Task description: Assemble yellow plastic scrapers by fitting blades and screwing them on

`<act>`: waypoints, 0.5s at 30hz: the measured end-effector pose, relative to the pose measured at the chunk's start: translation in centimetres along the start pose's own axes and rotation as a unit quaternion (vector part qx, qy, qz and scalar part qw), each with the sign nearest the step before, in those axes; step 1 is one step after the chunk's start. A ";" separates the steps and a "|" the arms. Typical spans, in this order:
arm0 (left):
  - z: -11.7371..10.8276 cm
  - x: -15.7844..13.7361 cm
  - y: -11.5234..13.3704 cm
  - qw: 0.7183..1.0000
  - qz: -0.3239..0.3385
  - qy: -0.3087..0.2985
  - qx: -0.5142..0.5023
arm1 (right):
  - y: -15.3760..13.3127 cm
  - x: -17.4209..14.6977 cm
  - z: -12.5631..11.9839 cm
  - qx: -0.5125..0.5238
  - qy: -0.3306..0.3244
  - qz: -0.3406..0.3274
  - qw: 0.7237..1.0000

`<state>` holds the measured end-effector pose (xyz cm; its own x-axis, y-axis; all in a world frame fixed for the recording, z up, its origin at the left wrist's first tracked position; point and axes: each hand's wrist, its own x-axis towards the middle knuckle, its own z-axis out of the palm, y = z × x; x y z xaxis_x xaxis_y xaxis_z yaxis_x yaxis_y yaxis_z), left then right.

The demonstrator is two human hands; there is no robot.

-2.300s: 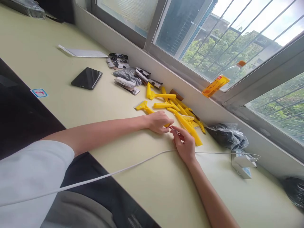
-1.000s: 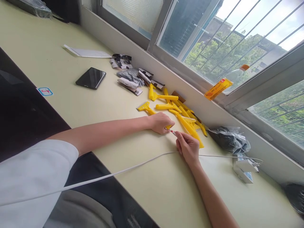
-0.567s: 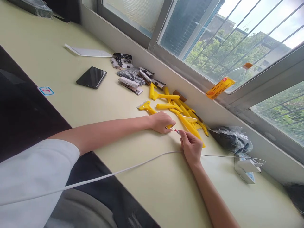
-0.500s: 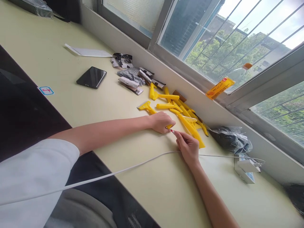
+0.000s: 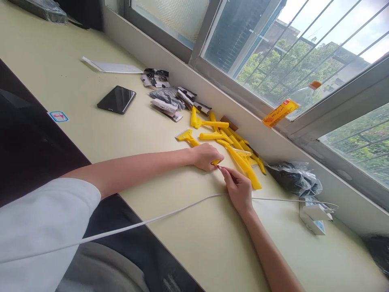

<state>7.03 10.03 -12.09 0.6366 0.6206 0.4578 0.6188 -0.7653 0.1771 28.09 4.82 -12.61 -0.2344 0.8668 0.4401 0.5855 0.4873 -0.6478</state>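
My left hand (image 5: pixel 206 156) is closed around the handle of a yellow scraper (image 5: pixel 186 137), whose bladed head points to the upper left. The handle's end shows just past my fingers. At that end my right hand (image 5: pixel 239 187) pinches a small, thin red and silvery piece (image 5: pixel 219 166), too small to make out, its tip touching or very near the handle end. Beyond both hands lies a loose pile of yellow scrapers (image 5: pixel 246 164), some with metal blades showing.
A white cable (image 5: pixel 179 210) crosses the table under my right hand to a power strip (image 5: pixel 313 217). Along the window wall lie crumpled packaging (image 5: pixel 165 106) and a plastic bag with black contents (image 5: pixel 296 178). A black phone (image 5: pixel 117 99) rests at the left.
My right hand has shifted slightly left, closer to the scraper's handle end, and less of the small red and silvery piece shows. My left hand stays put.
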 end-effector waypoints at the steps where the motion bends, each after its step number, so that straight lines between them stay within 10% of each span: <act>1: 0.0 0.0 0.0 1.000 0.001 0.001 0.000 | 0.0 0.0 0.0 0.000 -0.004 -0.002 1.000; 15: -0.1 0.1 0.1 1.000 -0.004 -0.012 0.002 | 0.1 -0.1 0.2 -0.021 -0.010 -0.018 1.000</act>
<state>7.16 10.00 -11.92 0.6423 0.6303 0.4362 0.6253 -0.7600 0.1774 28.00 4.80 -12.82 -0.2713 0.8511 0.4495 0.6086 0.5135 -0.6050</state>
